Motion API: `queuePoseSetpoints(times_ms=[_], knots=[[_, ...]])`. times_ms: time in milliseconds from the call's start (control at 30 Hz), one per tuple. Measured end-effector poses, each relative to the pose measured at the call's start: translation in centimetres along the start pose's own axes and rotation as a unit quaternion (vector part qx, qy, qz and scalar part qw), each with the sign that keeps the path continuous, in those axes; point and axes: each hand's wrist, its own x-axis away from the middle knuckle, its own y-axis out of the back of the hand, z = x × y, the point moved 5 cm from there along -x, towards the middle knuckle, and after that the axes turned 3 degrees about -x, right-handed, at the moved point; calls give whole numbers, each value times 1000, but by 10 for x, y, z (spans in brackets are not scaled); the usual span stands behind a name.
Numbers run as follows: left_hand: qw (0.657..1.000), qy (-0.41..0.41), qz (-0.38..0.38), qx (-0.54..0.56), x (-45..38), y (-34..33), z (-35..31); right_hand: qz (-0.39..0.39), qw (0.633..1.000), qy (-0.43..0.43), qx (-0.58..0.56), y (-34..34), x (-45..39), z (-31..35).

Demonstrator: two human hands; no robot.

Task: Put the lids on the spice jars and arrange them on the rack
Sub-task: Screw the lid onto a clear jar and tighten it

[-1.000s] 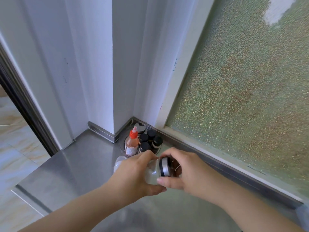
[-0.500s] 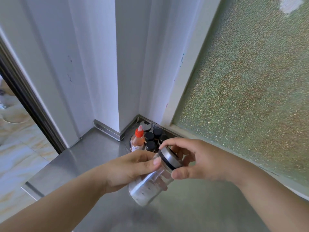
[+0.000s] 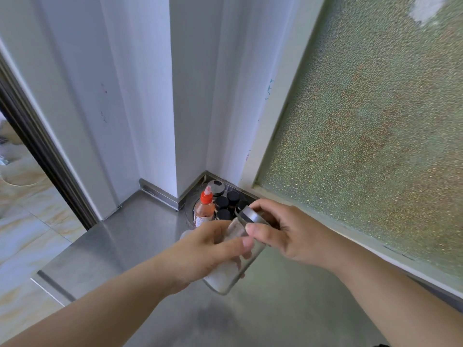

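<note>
A clear glass spice jar (image 3: pixel 225 276) with white powder in it is tilted above the steel counter, its top pointing up and away from me. My left hand (image 3: pixel 208 249) grips the jar's body. My right hand (image 3: pixel 278 229) pinches the silver lid (image 3: pixel 249 215) that sits on the jar's mouth. Behind the hands, in the counter's corner, the round rack (image 3: pixel 190 209) holds several black-capped jars (image 3: pixel 221 202), a silver-lidded jar (image 3: pixel 215 185) and a red-capped bottle (image 3: pixel 205 209).
The steel counter (image 3: pixel 130 244) ends in an edge at the left, above a tiled floor. White wall panels rise behind the rack and a frosted window (image 3: pixel 363 136) runs along the right side. Part of another pale object (image 3: pixel 185 234) shows behind my left hand.
The jar has turned from lying sideways to tilted with its top up, and it was lifted. My right hand stays on the lid. The camera has moved closer to the corner.
</note>
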Motion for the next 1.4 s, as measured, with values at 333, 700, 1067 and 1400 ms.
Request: queuePoseSetpoints(times_ms=[333,700,1067,1400], knots=[[993,15,77,91,-8,-2,8,37,999,-18,5,13,-10,5],[958,96,-184,-199,-20,60,36,-54,949,-119,288,45,-36,-57],[940,114,-222,-233,-24,90,63,-119,960,-110,230,62,-132,-126],[926,142,-261,-234,-14,111,88,-90,967,-150,184,34,-208,-165]])
